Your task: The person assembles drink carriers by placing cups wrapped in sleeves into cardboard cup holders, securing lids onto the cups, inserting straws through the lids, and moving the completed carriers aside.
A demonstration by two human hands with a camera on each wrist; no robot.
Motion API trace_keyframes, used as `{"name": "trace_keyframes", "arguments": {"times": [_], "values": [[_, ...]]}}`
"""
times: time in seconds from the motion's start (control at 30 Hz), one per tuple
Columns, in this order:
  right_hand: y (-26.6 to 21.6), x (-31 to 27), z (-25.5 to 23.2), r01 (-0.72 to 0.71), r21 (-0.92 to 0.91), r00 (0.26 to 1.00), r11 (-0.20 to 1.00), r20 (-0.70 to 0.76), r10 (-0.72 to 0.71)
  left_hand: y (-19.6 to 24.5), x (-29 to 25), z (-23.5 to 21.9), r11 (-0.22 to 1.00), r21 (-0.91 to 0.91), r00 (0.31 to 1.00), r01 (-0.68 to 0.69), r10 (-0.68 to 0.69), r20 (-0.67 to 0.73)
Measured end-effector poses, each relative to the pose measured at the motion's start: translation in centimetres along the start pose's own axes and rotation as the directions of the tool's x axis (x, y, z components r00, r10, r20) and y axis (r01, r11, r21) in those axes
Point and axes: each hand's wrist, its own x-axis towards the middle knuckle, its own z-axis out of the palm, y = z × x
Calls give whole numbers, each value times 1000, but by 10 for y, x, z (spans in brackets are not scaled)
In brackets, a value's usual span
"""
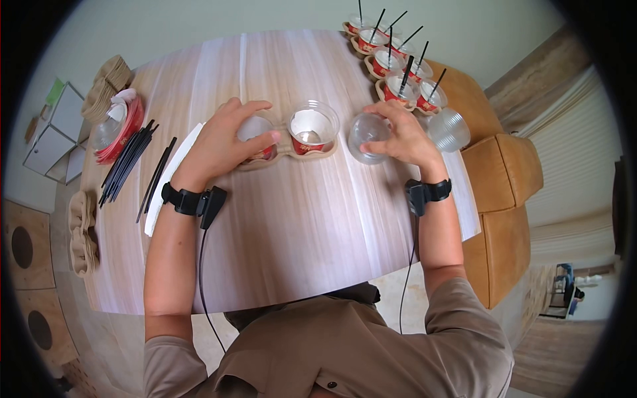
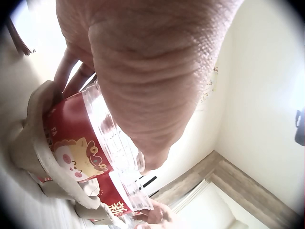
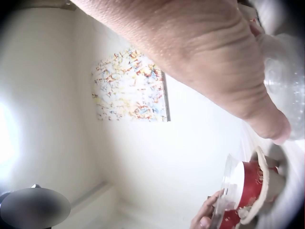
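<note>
A pulp cup carrier [image 1: 284, 144] on the table bears two clear plastic cups with red printed sleeves. My left hand [image 1: 224, 142] grips the left cup [image 2: 78, 138], thumb and fingers spread around its upper part. Beside it stands the right cup [image 1: 312, 129], its top uncovered and white showing inside. To the right of the carrier, my right hand [image 1: 406, 136] holds a clear rounded plastic lid [image 1: 367, 136] between thumb and fingers, low over the table. Part of this lid [image 3: 286, 83] shows at the edge of the right wrist view.
Lidded cups with black straws [image 1: 399, 86] stand in carriers at the back right. A stack of clear plastic cups [image 1: 449, 130] lies near the right edge. At left are black straws [image 1: 127, 162], a red container [image 1: 126, 129], stacked carriers [image 1: 106, 86] and another carrier [image 1: 82, 232].
</note>
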Motion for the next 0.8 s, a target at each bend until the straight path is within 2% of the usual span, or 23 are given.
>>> {"name": "trace_keyframes", "arguments": {"times": [0.3, 0.4, 0.5, 0.57, 0.6, 0.67, 0.8], "values": [[-7, 0, 3, 30, 45, 998, 999, -58, -27, -1, 1, 0, 1000, 9, 1000, 20, -20, 13], [-5, 1, 8, 104, -5, 984, 995, -142, -104, -2, 1, 1, 1000, 12, 1000, 18, -18, 15], [-9, 2, 9, 73, -45, 988, 996, -133, -79, -2, 1, 0, 1000, 18, 1000, 17, -17, 16], [-22, 0, 7, -42, -84, 998, 996, -53, 37, -1, 1, 0, 1000, 12, 1000, 21, -21, 17], [-22, 0, 8, -41, -85, 998, 996, -54, 37, -1, 0, 0, 1000, 6, 1000, 25, -25, 17], [-18, 1, 13, 45, -128, 993, 991, -100, -58, -1, 0, 0, 1000, 7, 1000, 24, -24, 17], [-13, 2, 19, 87, -195, 983, 977, -145, -116, -2, 1, 0, 1000, -7, 1000, 11, -11, 12]]}}
